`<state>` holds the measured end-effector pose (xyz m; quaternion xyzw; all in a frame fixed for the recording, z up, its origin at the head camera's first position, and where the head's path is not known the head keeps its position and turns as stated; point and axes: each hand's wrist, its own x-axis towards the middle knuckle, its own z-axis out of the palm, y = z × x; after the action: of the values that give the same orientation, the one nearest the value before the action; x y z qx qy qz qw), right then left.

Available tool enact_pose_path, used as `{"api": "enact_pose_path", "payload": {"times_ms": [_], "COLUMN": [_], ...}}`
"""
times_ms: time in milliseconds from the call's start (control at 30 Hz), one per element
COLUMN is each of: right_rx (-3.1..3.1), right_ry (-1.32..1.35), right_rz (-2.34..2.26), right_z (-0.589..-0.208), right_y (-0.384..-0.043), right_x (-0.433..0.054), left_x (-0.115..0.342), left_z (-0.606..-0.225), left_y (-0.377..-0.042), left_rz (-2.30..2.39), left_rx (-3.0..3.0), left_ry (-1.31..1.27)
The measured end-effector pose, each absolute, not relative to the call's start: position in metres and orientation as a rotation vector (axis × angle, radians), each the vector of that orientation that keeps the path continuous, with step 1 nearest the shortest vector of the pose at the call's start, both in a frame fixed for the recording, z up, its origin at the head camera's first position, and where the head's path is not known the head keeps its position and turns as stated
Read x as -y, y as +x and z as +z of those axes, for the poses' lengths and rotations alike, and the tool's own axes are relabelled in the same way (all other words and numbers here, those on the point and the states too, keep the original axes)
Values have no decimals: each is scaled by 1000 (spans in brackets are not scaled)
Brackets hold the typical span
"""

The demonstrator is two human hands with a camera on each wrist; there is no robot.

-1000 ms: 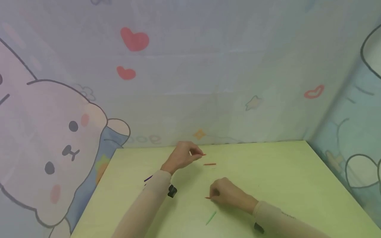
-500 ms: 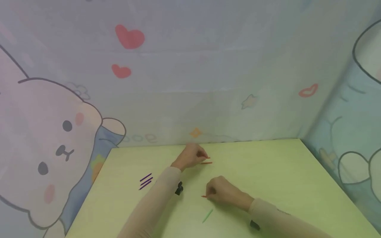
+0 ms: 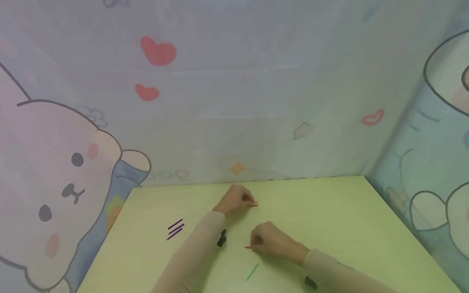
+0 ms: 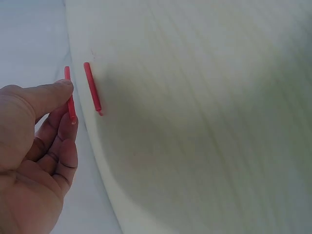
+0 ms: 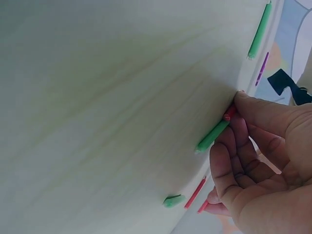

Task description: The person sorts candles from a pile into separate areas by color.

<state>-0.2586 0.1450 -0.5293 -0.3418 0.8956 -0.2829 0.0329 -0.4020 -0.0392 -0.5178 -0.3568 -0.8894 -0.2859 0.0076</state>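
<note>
The left hand (image 4: pixel 34 161) has its grip pinched together on a short red stick (image 4: pixel 69 97), thumb pressed over it against the fingers. Just beside that grip, on the far side, a second red stick (image 4: pixel 92 87) lies flat on the pale green counter (image 3: pixel 329 219), parallel to the held one and apart from it.

The right hand (image 5: pixel 263 161) has its grip curled around several sticks: a green stick (image 5: pixel 212 135) and the ends of red sticks (image 5: pixel 195 192) show among its fingers, the fingertips down on the counter. Near this grip, toward the person, a loose green stick (image 3: pixel 252 271) lies on the counter. Well to the left of both hands lie three purple sticks (image 3: pixel 175 229) side by side.
</note>
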Motion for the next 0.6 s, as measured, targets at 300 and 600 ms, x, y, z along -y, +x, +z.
{"api": "enact_pose_path", "payload": {"times_ms": [300, 600], "right_rx": [-2748, -2750], "right_ry": [-1030, -1017], "right_rz": [-878, -886], "right_z": [-533, -534], "right_y": [-257, -258], "right_x": [-144, -146], "left_x": [40, 40], "left_z": [-529, -530], "left_y": [-396, -398], "left_rz": [-946, -971], "left_rx": [2839, 2831], "left_ry": [-1076, -1077]}}
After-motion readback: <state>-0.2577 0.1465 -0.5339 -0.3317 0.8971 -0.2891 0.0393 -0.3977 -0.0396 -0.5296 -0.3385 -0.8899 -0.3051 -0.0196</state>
